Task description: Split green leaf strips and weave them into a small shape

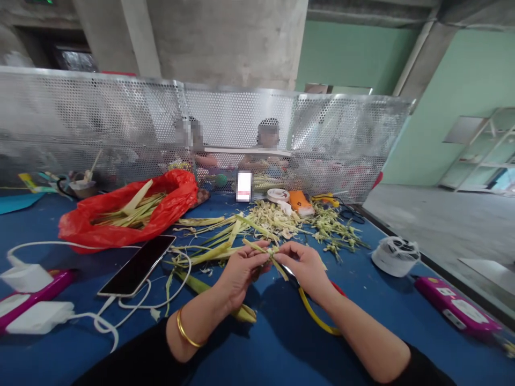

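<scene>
Both hands meet at the middle of the table. My left hand (243, 266) pinches a small knotted piece of pale green husk strip (272, 251) between thumb and fingers. From the other side, the fingertips of my right hand (302, 267) grip the same piece, and loose strip ends stick out around it. Under my right hand shows a tool with yellow and red handles (314, 316) and a metal end; whether the hand also holds it I cannot tell. Long husk strips (217, 253) lie just beyond my left hand, and a thicker husk piece (244, 313) is below it.
Behind lie a heap of pale husk curls (267, 217) and green knotted pieces (336, 228). At left are a red plastic bag (86, 228) of husks, a phone (139, 266) and white cables. A tape roll (395, 256) and purple power strip (454, 305) sit right. Perforated metal panels (341, 139) stand behind; people sit beyond.
</scene>
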{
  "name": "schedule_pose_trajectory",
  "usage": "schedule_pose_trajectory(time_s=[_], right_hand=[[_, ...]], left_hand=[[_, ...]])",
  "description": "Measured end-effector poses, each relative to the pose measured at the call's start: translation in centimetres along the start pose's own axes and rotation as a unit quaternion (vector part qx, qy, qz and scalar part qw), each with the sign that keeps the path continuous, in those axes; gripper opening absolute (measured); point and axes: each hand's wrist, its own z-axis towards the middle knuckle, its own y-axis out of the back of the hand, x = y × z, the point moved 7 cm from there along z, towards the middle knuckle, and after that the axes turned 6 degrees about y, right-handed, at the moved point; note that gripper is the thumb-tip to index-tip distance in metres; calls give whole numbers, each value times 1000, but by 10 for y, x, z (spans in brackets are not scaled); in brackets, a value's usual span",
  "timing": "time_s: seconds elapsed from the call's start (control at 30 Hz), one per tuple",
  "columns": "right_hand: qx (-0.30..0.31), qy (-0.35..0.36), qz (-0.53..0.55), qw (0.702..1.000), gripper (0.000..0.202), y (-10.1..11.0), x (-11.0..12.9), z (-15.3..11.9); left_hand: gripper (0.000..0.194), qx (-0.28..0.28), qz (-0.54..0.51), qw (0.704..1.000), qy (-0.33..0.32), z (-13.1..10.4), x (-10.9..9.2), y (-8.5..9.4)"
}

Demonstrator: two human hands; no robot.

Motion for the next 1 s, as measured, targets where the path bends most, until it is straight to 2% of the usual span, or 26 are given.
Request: schedule_pose_trajectory(time_s=[0.23, 0.43, 0.67, 0.73, 0.8, 0.9, 0.93, 0.97, 1.0], right_hand=[[-18, 3, 4, 1000, 20, -2, 0, -1], [-10, -13, 13, 1000, 19, -5, -10, 0], [9, -3, -20, 1000, 20, -6, -6, 0], [8, 20, -54, 998, 19, -2, 2, 2], [-12, 75, -105, 992, 15, 5, 15, -1], [-32, 166, -150, 974, 13, 11, 35, -30], [16, 180, -116, 977, 16, 4, 36, -46], [127, 175, -64, 974, 21, -13, 33, -67], [188, 175, -42, 965, 21, -26, 30, -90]], left_hand=[[38, 7, 17, 1000, 5, 0, 0, -1], [38, 32, 33, 999, -2, 3, -1, 1], [37, 32, 30, 999, 4, 4, 2, 3], [38, 25, 19, 999, 7, 4, 3, 4], [38, 16, 6, 1000, -3, 5, 2, 6], [38, -1, -15, 1000, -20, 6, -2, 10], [38, -4, -21, 1000, -22, 7, -3, 11], [38, -3, -24, 999, -22, 8, -4, 12], [38, 1, -25, 999, -24, 8, -5, 12]])
